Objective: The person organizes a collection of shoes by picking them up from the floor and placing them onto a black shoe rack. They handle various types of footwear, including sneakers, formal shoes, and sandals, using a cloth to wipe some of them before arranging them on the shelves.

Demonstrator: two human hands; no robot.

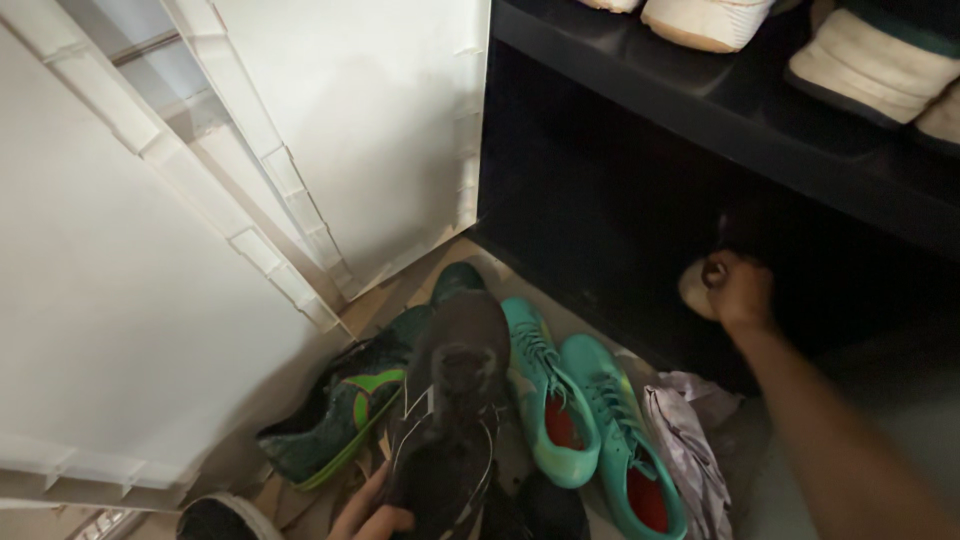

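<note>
Left hand: our left hand shows at the bottom centre of the frame, fingers curled around the heel end of a dark grey mesh running shoe with thin white side stripes; only the fingertips show.
Right hand: our right hand reaches into the dark lower shelf of the black shoe rack at centre right, fingers closed on a small pale rounded object; we cannot tell what it is.
Where the dark shoe lies: toe pointing up the frame, heel in our fingers, resting over a dark green shoe with a bright green stripe to its left, with a pair of turquoise laced football boots with red linings just to its right.
How it should handle: we judge it light, soft in the upper and stiff in the sole; the heel or the collar looks the firmest place to hold.
Around: a crumpled pale lilac cloth lies right of the boots; white plastic panels fill the left; pale shoes sit on the upper shelf at top right.
</note>
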